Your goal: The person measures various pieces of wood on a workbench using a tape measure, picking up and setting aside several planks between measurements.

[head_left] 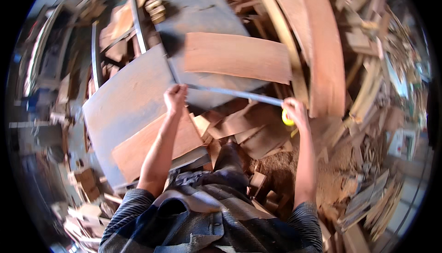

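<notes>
Between my two hands stretches the pale blade of a tape measure (pixel 235 93). My left hand (pixel 176 98) is closed at the blade's left end, above the metal machine table (pixel 129 91). At the other end, my right hand (pixel 295 111) is closed around the tape's yellow case (pixel 287 117), most of which the fingers hide. Just beyond the blade lies a reddish-brown board (pixel 237 57) on the far part of the metal table. A second board (pixel 156 144) rests on the near left table, partly behind my left forearm.
Long curved planks (pixel 324 45) stand at the right of the table. Offcuts (pixel 244 124) lie between table and floor, with sawdust (pixel 276 174) near my legs. Metal rails (pixel 138 25) stick up at the far left. Scrap wood (pixel 373 197) is heaped at the right.
</notes>
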A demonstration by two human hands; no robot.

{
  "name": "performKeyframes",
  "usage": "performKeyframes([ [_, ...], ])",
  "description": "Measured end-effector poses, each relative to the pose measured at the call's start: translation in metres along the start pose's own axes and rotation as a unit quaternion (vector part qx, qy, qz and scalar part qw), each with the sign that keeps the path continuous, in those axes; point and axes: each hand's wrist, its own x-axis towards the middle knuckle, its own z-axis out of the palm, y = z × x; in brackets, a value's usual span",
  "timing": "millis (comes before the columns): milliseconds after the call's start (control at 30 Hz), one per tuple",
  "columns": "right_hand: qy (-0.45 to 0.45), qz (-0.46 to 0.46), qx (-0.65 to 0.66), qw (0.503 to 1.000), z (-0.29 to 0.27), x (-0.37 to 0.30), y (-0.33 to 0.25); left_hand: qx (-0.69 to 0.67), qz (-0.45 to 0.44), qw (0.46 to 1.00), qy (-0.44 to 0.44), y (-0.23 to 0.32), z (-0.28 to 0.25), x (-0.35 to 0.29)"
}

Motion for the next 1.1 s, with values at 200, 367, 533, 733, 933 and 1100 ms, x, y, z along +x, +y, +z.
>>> performKeyframes([
  [200,-0.043,-0.059,-0.059,0.996,0.164,-0.136,-0.028,-0.003,-0.064,0.997,0.044,-0.003,-0.156,-0.109],
  [367,-0.068,-0.123,-0.126,0.982,0.181,-0.121,-0.059,0.038,-0.037,0.952,0.302,-0.057,-0.360,-0.169],
  [533,-0.055,-0.154,-0.241,0.957,0.202,-0.094,-0.085,0.103,-0.212,0.915,0.328,-0.112,-0.502,-0.225],
  [733,-0.042,-0.134,-0.256,0.956,0.212,-0.083,-0.090,0.093,-0.124,0.954,0.255,-0.130,-0.472,-0.214],
  [933,-0.022,-0.126,-0.266,0.955,0.228,-0.097,-0.087,0.042,-0.117,0.935,0.331,-0.157,-0.473,-0.213],
  [1100,-0.025,-0.100,-0.240,0.965,0.252,-0.104,-0.093,0.072,-0.116,0.937,0.323,-0.175,-0.490,-0.212],
])
